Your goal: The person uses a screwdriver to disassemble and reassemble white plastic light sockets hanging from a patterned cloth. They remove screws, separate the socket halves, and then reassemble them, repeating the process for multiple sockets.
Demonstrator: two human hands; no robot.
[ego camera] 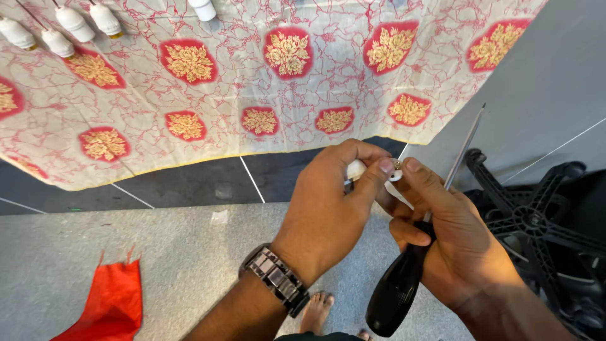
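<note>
My left hand grips a small white plastic fitting, thumb and forefinger pinched on its top; a metal watch sits on that wrist. My right hand touches the same fitting with its thumb tip at a small round metal part. Tucked in its fingers is a screwdriver with a black handle; the long metal shaft points up and to the right. Most of the fitting is hidden behind my fingers.
A table draped in cream cloth with red and gold flower patches stands ahead, with several white bulb holders at its far left. A red cloth scrap lies on the grey floor. A black chair base is at the right. A bare foot shows below.
</note>
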